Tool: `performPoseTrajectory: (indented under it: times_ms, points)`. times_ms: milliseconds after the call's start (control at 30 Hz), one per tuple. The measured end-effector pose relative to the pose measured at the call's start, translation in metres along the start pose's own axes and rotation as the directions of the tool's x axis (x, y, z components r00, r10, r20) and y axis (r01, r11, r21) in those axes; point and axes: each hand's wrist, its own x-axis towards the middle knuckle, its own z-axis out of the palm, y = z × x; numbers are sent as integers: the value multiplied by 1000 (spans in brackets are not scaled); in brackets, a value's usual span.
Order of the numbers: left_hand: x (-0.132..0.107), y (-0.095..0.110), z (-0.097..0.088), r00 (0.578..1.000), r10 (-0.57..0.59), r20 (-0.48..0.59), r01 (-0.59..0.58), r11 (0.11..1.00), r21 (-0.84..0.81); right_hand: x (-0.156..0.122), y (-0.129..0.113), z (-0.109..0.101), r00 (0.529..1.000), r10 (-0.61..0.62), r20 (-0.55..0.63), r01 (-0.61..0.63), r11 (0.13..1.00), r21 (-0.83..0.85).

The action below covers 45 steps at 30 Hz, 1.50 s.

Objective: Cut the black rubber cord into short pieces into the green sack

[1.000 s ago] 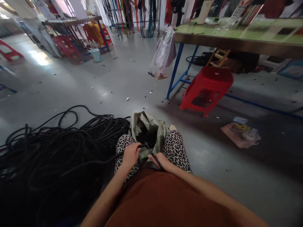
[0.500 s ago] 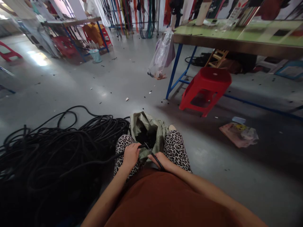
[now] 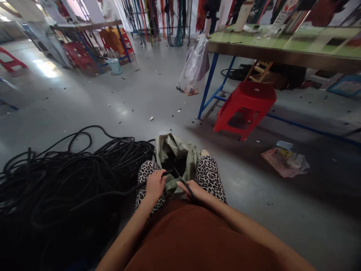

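I sit on the floor with an open green sack (image 3: 169,145) of black pieces between my knees. My left hand (image 3: 154,185) is closed round a black cord (image 3: 124,191) that runs in from the big tangled pile (image 3: 64,180) on my left; the cord's end pokes out over the sack's mouth. My right hand (image 3: 192,189) is closed on black scissors (image 3: 183,181), whose blades point toward the cord's end. Both hands rest over my lap, a little apart.
A red plastic stool (image 3: 244,107) stands under a green-topped table (image 3: 282,49) with blue legs, ahead right. A plastic bag (image 3: 193,69) hangs at the table's corner. Crumpled wrapping (image 3: 284,162) lies on the grey floor at right. Another table and red stools (image 3: 76,54) stand far left.
Almost nothing differs. The view shifts slightly, and the cord's end and the scissor blades sit a touch farther apart than a second ago.
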Motion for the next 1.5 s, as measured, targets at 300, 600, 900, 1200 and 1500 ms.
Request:
performPoseTrajectory:
  times_ms: [300,600,900,1200,1500]
  points:
    - [-2,2,-1,996,-29,-80,27,999,-25,-13,-20,-2,998,10,59,-11,1000,24]
    - [-4,4,-3,997,-34,-72,30,998,-64,-10,-25,2,995,29,92,-28,1000,-8]
    - [-9,6,-4,999,9,-40,-12,996,-85,3,-28,9,993,51,104,-52,999,9]
    - [-9,5,-4,999,44,-17,-46,995,-90,2,-31,8,991,17,134,-29,996,83]
    - [-3,4,-2,998,67,4,-67,995,-72,6,-22,19,991,75,115,-105,952,289]
